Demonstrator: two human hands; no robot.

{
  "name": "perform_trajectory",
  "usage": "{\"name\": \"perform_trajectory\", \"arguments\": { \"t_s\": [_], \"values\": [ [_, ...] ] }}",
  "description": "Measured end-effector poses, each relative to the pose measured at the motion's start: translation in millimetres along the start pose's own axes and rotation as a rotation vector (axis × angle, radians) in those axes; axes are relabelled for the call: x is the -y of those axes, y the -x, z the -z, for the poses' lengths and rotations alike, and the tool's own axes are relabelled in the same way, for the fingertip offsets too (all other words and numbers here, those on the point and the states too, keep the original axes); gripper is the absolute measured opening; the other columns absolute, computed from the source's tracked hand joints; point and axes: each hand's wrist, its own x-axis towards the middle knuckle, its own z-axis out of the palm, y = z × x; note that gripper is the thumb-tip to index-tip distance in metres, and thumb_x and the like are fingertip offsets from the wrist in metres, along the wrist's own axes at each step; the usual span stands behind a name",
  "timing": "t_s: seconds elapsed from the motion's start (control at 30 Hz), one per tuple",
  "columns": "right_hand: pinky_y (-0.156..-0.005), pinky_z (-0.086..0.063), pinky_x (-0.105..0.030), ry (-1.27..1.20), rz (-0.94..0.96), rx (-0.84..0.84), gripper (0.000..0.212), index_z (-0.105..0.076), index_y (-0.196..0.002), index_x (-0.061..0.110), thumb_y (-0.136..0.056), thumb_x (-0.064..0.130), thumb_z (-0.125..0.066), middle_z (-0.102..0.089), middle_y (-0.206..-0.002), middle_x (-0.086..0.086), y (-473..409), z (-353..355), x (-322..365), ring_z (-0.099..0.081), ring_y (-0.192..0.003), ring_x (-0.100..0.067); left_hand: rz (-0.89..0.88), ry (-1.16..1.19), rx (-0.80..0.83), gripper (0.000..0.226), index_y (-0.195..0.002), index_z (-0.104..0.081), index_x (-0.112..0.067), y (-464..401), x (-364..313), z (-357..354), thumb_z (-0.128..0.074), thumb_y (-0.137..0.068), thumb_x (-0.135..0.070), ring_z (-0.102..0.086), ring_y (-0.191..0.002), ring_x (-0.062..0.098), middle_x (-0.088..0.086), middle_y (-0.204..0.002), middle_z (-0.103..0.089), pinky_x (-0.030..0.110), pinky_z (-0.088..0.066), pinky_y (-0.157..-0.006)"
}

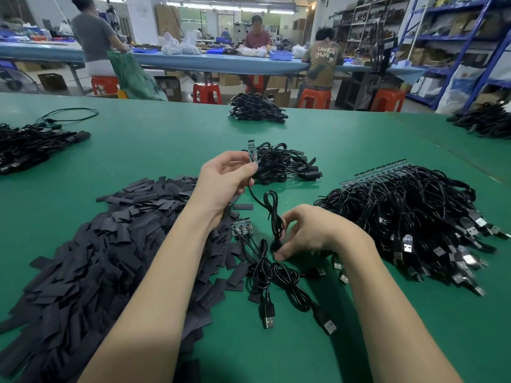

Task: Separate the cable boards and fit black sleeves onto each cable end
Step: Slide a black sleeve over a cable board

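- Green table (pixel 359 150) carries the work, in a workshop with shelving behind.
- Left hand (pixel 224 178) pinches a small cable board (pixel 58 156) upright above the sleeve pile (pixel 105 244); its markings are unreadable.
- Right hand (pixel 312 233), right of the pile, curls round the black cable (pixel 272 214); fingertips partly hidden.
- Seated worker's shirt (pixel 323 59) reads "UNKNOWN".

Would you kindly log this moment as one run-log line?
left hand: pinches separated board upright | right hand: grips its cable | sleeve: not fitted
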Motion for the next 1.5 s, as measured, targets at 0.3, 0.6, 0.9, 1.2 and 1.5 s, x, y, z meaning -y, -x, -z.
{"name": "perform_trajectory", "arguments": {
  "t_s": [0.3,0.6,0.9,1.2,1.5],
  "values": [
    [-0.060,-0.052,-0.021,-0.147,-0.019,-0.264,0.013,-0.072,-0.079,0.022,-0.079,0.025,-0.085,-0.075,-0.074,0.005,15,32,-20,-0.066,-0.060,-0.010,0.061,-0.283,0.055,0.011,-0.086,-0.074,-0.020,9,11,-9,-0.077,-0.087,-0.010,-0.066,-0.065,0.012,-0.001,-0.087,-0.076,0.013,-0.048,-0.052],
    [-0.061,-0.054,-0.017,-1.102,0.145,-0.435,0.003,-0.078,-0.089,0.010,-0.086,0.010,-0.079,-0.064,-0.073,-0.005,7,21,-2,-0.058,-0.056,-0.010,0.112,-0.219,0.270,0.007,-0.087,-0.073,-0.025,15,7,-21,-0.073,-0.092,-0.030,-0.050,-0.057,0.007,-0.008,-0.077,-0.071,0.013,-0.039,-0.052],
    [-0.059,-0.054,-0.012,-1.472,0.220,-0.207,0.006,-0.081,-0.083,0.010,-0.078,0.011,-0.078,-0.072,-0.077,0.000,12,22,0,-0.067,-0.062,-0.006,0.120,-0.141,0.394,0.008,-0.085,-0.076,-0.034,17,6,-21,-0.072,-0.088,-0.038,-0.051,-0.061,0.007,-0.010,-0.078,-0.069,0.012,-0.034,-0.050],
    [-0.071,-0.055,-0.012,-1.457,0.365,-0.173,0.020,-0.083,-0.092,0.015,-0.073,0.009,-0.077,-0.075,-0.084,-0.001,12,14,-4,-0.072,-0.075,-0.007,0.113,-0.134,0.398,0.013,-0.090,-0.075,-0.030,16,9,-18,-0.065,-0.097,-0.032,-0.051,-0.060,0.004,-0.013,-0.078,-0.066,0.012,-0.033,-0.050],
    [-0.064,-0.056,-0.014,-1.469,0.360,-0.364,0.028,-0.076,-0.095,0.008,-0.072,0.022,-0.079,-0.078,-0.088,-0.003,13,14,-4,-0.073,-0.074,-0.008,0.143,-0.058,0.430,0.011,-0.087,-0.077,-0.027,15,9,-15,-0.069,-0.093,-0.032,-0.050,-0.057,0.003,-0.011,-0.076,-0.066,0.013,-0.032,-0.049]
  ]
}}
